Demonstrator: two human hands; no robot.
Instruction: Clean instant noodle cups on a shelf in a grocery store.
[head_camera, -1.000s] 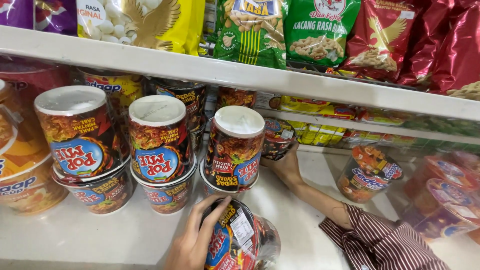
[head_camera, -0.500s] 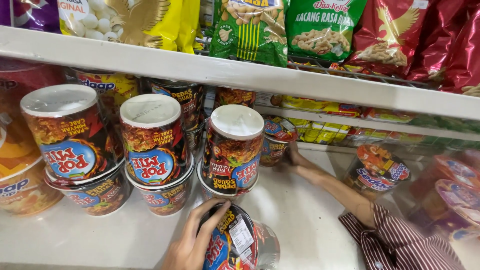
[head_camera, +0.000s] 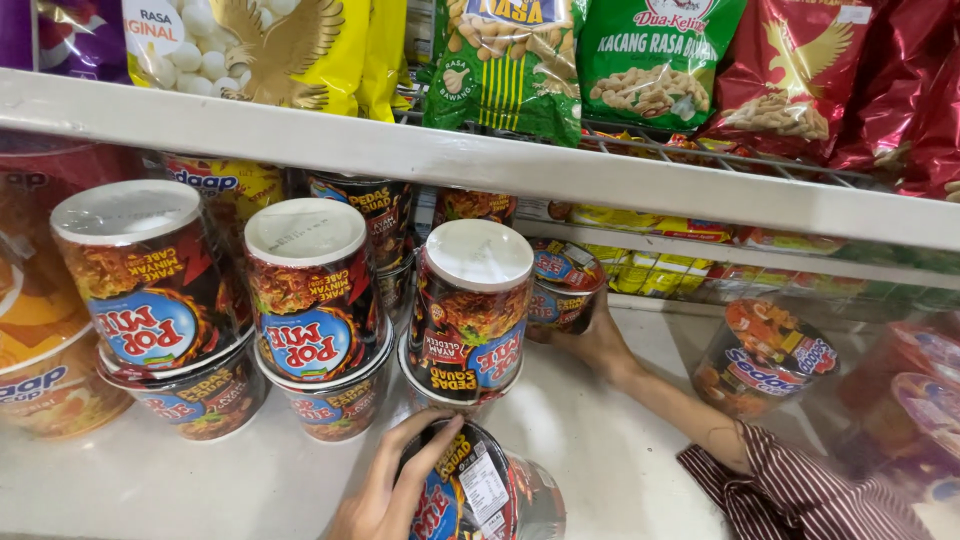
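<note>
Looking like a grocery shop: standing in stacked rows on a white shelf board (head_camera: 120, 480), many identical red-and-black instant noodle cups with white foil lids (head_camera: 310, 290); hanging above along a white upper shelf edge (head_camera: 600, 175), glossy green, yellow and red snack bags of peanuts (head_camera: 650, 60).

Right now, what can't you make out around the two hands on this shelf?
Head view only:
- Left hand: wrist cut off by the bottom edge.
- Noodle cup on its side: base cut off by the bottom edge.
- Right hand: fingers hidden behind the stacked noodle cup; its grip can't be judged.
- Cups far right: blurred.
</note>
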